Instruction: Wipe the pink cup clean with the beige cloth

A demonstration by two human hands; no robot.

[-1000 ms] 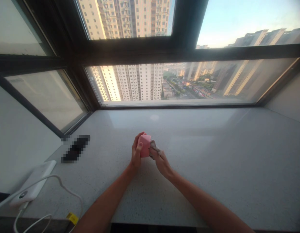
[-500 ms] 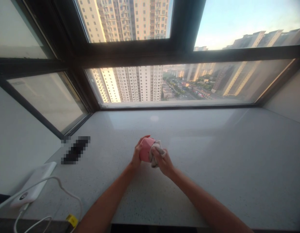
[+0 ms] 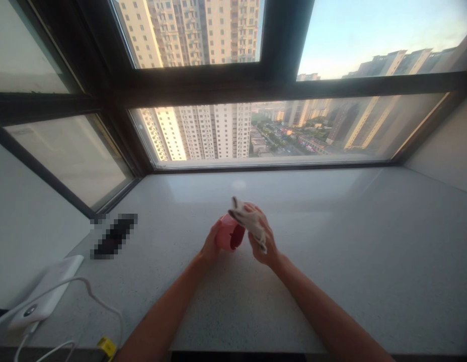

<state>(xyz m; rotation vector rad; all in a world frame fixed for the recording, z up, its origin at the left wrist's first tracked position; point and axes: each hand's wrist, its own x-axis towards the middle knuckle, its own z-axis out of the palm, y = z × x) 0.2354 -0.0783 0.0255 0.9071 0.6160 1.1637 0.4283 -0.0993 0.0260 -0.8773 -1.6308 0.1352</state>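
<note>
My left hand (image 3: pixel 211 242) grips a pink cup (image 3: pixel 226 234) from below and the left side. The cup lies tilted, and its dark red inside faces right. My right hand (image 3: pixel 262 241) is just to the right of the cup's mouth, pinching a crumpled grey-white cloth (image 3: pixel 250 219). The cloth drapes across the top of that hand, close above the cup's rim. Both forearms reach in from the bottom of the view, and the hands are held over a pale speckled stone windowsill (image 3: pixel 331 251).
A pixelated dark flat object (image 3: pixel 114 236) lies on the sill to the left. Nearer, at lower left, is a white power bank (image 3: pixel 45 294) with a white cable (image 3: pixel 105 301) and a yellow tag (image 3: pixel 106 347). A large window with dark frames runs along the sill's far side.
The cloth has lifted from the cup's side and is now up on my right hand. The cup has turned, showing its dark red inside, and my hands have moved slightly apart.
</note>
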